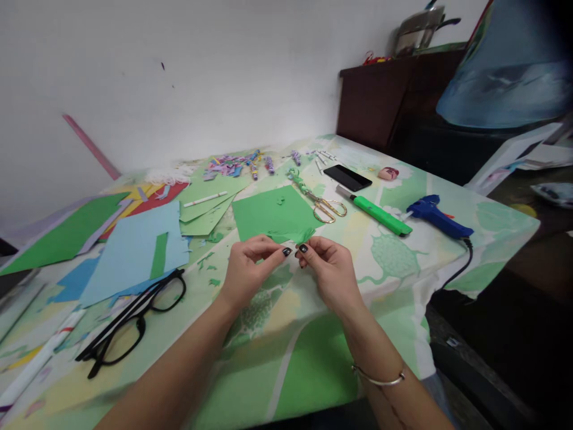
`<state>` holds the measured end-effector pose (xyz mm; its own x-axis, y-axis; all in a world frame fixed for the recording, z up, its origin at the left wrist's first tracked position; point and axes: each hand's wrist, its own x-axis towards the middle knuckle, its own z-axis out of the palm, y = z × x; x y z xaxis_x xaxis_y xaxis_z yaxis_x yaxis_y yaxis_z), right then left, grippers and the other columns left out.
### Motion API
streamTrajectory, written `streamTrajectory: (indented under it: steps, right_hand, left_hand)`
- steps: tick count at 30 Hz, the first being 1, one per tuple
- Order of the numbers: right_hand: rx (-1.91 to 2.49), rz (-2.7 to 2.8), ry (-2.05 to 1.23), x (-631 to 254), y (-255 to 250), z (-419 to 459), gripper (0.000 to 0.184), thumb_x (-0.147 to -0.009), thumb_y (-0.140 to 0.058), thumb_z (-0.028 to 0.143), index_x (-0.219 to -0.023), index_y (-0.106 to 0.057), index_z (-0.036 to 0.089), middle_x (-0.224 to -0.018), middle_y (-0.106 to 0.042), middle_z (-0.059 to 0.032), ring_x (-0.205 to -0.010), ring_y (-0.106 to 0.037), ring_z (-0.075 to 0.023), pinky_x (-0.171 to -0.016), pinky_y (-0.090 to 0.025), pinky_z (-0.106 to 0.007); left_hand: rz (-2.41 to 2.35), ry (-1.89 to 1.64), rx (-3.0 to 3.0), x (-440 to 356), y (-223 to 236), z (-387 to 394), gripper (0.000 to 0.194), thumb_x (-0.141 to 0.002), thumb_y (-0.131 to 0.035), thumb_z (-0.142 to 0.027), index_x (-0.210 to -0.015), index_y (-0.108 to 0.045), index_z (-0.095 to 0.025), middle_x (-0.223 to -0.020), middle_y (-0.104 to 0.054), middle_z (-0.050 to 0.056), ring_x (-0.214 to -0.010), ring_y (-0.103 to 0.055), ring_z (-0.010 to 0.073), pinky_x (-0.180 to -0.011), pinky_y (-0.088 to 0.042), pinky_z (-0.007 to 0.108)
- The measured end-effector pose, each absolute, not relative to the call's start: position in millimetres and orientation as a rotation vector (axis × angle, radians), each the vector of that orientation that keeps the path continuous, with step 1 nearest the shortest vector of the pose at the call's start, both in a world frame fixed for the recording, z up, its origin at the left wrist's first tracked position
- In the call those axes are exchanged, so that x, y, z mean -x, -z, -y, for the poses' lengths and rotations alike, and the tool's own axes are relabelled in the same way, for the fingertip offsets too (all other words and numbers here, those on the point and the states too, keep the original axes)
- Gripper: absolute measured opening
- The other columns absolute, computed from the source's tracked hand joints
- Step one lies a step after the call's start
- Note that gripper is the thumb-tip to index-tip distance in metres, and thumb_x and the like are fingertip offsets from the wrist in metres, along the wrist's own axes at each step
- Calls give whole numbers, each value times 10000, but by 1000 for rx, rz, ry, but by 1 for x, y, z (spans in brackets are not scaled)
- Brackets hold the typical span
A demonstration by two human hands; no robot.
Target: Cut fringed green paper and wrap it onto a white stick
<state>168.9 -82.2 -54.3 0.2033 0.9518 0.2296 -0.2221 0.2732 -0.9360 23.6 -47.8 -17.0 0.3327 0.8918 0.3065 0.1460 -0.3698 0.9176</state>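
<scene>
Over the table's near side, both hands are closed in a pinch, their tips almost meeting. My left hand [253,263] grips the end of something small and white, perhaps a thin paper stick, mostly hidden by the fingers. Between the thumb and fingers of my right hand [329,266] is a fringed piece of green paper [307,235], its strands pointing up. Just beyond lies a green paper sheet [273,209] with small scraps on it. Gold-handled scissors [329,209] rest at its right edge, blades partly under or beside a curled green paper piece [296,177].
Right of the scissors lie a green utility knife [380,215], a phone [348,177] and a blue glue gun [439,218] with its cord. Black glasses [134,316] and a light blue sheet [138,251] are at left. Paper scraps [228,166] lie near the wall.
</scene>
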Motion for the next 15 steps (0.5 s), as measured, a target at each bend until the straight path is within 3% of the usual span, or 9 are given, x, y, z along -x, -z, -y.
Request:
streamTrajectory:
  steps: [5,11,15]
  right_hand:
    - [928,1048,-1024,-167,52,84,172,-769,-645,279,-682,-603,138,-604,-557,10,-583,-511,-95,-570,-404,-218]
    - [947,1052,-1045,-165,47,88,147,-754,-656,264,-692,-621,136,-622,-595,-6,-615,-548,-111,-591,-429,-228]
    - [929,1056,-1079,-165,47,87,150,-751,-658,268,-670,-623,146,-620,-605,1,-602,-551,-108,-601,-443,-236]
  left_hand:
    - [-967,-1099,-1680,-25,18,47,88,-701,-723,-235,-730,-757,-159,-683,-628,38,-644,-532,136,-578,-391,248]
    - [-924,-1082,-1465,-24,19,44,114,-691,-718,-262,-668,-726,-151,-558,-582,-3,-547,-485,98,-541,-386,226]
    - [-878,-1076,-1318,-24,22,42,149,-625,-748,-244,-741,-731,-152,-622,-642,13,-566,-513,103,-557,-410,233]
